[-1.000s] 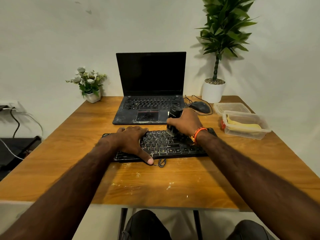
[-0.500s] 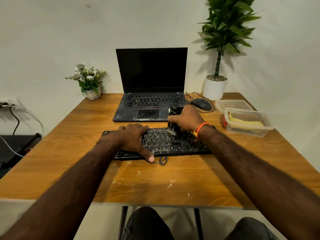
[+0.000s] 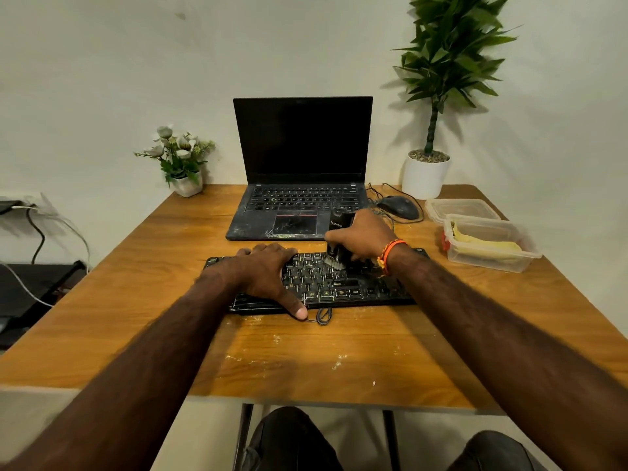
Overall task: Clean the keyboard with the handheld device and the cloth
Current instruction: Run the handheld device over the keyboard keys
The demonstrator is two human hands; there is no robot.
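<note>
Laptop [image 3: 299, 185] behind kbd [image 3: 339, 283], mouse [image 3: 398, 207] nearby

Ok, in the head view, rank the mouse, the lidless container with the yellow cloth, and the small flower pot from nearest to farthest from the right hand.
1. Mouse: just beyond the right hand, slightly right.
2. Container with the yellow cloth: farther right, at the table edge.
3. Small flower pot: far left corner, past the laptop.

The left hand [image 3: 263, 273] covers the keyboard's [image 3: 356, 290] left keys. The right hand [image 3: 362, 237] hides most of the device [image 3: 339, 232]. The box's [image 3: 489, 246] yellow contents are blurred, possibly a cloth.
</note>
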